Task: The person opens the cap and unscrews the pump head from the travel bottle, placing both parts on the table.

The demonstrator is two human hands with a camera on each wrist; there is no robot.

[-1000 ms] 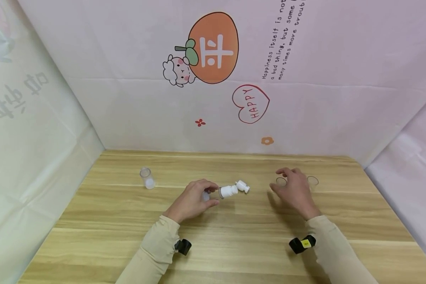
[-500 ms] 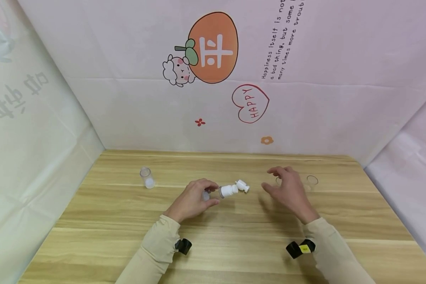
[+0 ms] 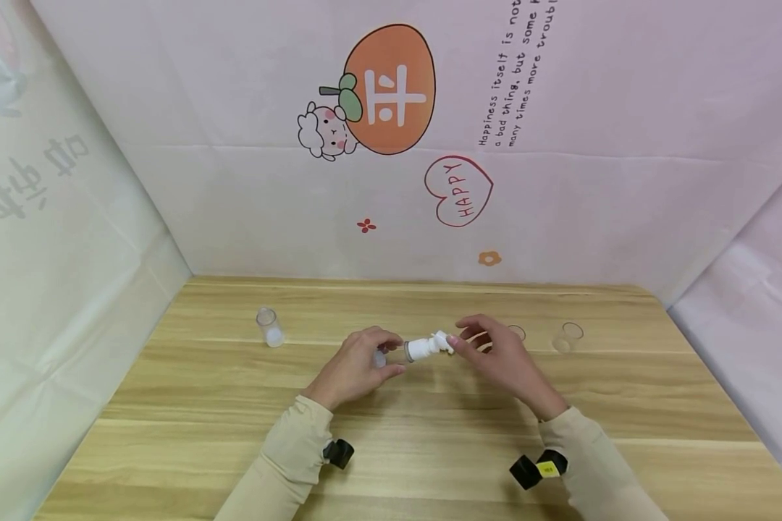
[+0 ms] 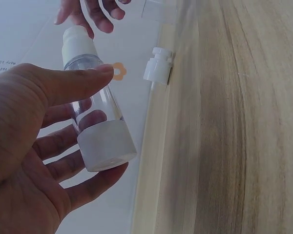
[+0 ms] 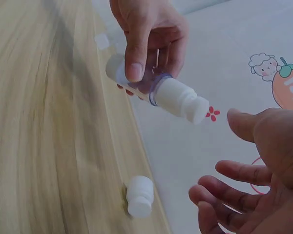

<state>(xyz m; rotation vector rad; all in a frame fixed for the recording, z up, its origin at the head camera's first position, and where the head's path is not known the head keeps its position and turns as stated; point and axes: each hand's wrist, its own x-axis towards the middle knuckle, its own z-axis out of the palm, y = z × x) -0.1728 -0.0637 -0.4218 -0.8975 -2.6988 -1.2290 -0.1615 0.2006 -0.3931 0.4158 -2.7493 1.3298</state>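
Clear plastic cylindrical bottle with white base and white stepped neck (image 4: 106, 105): one, lifted off the table, tilted, neck toward the right hand's fingertips. The left hand (image 3: 355, 362) clamps its transparent middle between thumb and fingers; the grip seems chosen to leave the white neck exposed and steady.

Right hand (image 3: 502, 362): thumb and fingers apart, loosely curved, holding nothing. They sit just beyond the neck, apart from it by the wrist views; I judge they are placed there for easy reach.

Small white plastic stepped pump head (image 5: 140, 196): one, loose on the table, below and beyond the gap between both hands' fingers, perhaps set there to be within either's reach.

Clear plastic cylinder with white bottom (image 3: 270, 328): one, to the left of the left fingers, well apart, seemingly standing on its base, probably parked clear of the work.

Clear plastic round-rimmed covers: two. One (image 3: 568, 338) lies right of the right hand; the other (image 3: 516, 333) is partly hidden behind its fingers. Both look set aside.

Wood-grain table (image 3: 391, 477): beneath all fingers.

White printed cloth wall (image 3: 267, 217): beyond them.
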